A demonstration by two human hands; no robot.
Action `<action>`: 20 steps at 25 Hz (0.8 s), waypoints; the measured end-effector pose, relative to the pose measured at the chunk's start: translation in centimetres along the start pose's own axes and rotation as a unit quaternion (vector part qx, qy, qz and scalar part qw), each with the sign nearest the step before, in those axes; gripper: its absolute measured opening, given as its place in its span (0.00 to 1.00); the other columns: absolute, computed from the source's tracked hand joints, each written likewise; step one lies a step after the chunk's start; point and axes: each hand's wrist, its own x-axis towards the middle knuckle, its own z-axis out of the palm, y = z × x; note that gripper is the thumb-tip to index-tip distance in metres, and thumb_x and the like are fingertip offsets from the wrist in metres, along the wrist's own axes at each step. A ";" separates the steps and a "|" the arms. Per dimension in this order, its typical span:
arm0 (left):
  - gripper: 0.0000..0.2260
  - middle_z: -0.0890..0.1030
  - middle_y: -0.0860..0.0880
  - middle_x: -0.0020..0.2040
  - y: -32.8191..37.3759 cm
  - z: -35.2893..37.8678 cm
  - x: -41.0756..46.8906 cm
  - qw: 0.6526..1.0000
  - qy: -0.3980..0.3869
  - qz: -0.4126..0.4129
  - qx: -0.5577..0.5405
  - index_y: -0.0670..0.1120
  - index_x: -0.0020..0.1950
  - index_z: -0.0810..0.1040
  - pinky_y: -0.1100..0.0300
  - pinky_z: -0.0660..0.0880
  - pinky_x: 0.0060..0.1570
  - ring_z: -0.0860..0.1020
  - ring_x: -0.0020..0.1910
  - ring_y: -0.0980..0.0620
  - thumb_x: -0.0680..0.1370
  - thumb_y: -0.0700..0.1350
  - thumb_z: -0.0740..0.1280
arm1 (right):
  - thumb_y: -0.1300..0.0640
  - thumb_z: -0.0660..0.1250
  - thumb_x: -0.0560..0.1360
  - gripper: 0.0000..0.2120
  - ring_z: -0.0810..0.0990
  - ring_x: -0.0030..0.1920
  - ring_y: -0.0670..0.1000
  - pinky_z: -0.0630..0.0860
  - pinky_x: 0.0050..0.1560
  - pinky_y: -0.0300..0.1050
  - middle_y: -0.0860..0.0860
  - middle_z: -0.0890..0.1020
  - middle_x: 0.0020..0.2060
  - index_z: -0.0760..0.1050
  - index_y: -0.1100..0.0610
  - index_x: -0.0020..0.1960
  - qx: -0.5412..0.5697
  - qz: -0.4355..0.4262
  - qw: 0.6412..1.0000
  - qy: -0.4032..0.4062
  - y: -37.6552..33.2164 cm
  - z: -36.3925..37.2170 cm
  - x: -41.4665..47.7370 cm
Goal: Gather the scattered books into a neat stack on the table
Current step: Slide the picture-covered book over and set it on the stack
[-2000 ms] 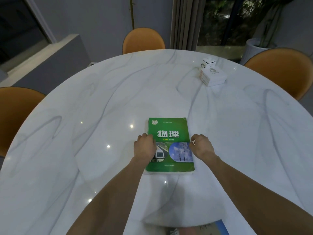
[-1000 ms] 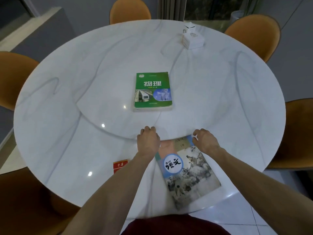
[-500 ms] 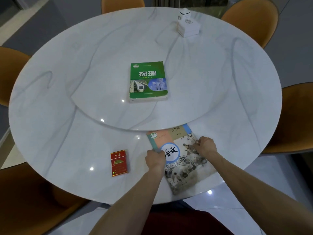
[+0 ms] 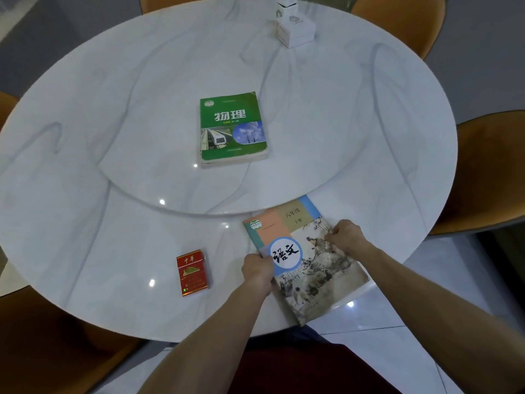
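Both hands have dropped from the green book (image 4: 233,127) — left hand (image 4: 258,271) and right hand (image 4: 345,234) now pinch the illustrated book (image 4: 306,257)'s edges — next, lift onto green.

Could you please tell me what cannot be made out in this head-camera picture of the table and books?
- Whether more books lie under the green physics textbook: only stacked page edges show.
- Grip of the left hand and right hand on the Chinese textbook: fingers hidden.
- White boxes: print too small, top cut off.
- Red cigarette pack: small print unreadable.
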 end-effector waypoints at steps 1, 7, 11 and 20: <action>0.04 0.76 0.40 0.45 -0.3 0.4 -0.1 1.000 -0.013 -0.004 -0.008 0.37 0.48 0.76 0.61 0.64 0.29 0.71 0.38 0.46 0.78 0.37 0.63 | 0.59 0.68 0.73 0.11 0.73 0.37 0.54 0.64 0.27 0.37 0.54 0.73 0.30 0.72 0.61 0.34 0.000 -0.002 1.000 -0.002 0.4 -0.3 -0.1; 0.06 0.78 0.39 0.46 -2.4 2.6 -1.6 0.997 -0.077 0.009 0.004 0.44 0.41 0.71 0.56 0.70 0.38 0.73 0.41 0.45 0.78 0.39 0.64 | 0.60 0.69 0.72 0.03 0.73 0.35 0.52 0.67 0.30 0.39 0.57 0.78 0.41 0.76 0.59 0.43 0.054 -0.009 0.998 0.005 3.7 -2.3 -0.6; 0.08 0.78 0.42 0.43 -2.5 2.8 -2.3 0.995 -0.082 0.054 0.034 0.44 0.39 0.70 0.56 0.70 0.38 0.73 0.39 0.46 0.78 0.40 0.64 | 0.60 0.71 0.72 0.05 0.70 0.29 0.48 0.66 0.28 0.39 0.54 0.77 0.37 0.74 0.57 0.42 0.059 -0.003 0.998 0.002 5.0 -3.4 -0.9; 0.09 0.82 0.43 0.47 2.7 0.8 -0.7 0.986 -0.071 0.150 0.009 0.49 0.37 0.71 0.43 0.80 0.53 0.82 0.49 0.42 0.78 0.43 0.64 | 0.60 0.70 0.73 0.04 0.74 0.33 0.51 0.70 0.31 0.40 0.54 0.78 0.35 0.77 0.61 0.45 0.164 -0.042 0.986 0.010 0.9 -6.1 -0.3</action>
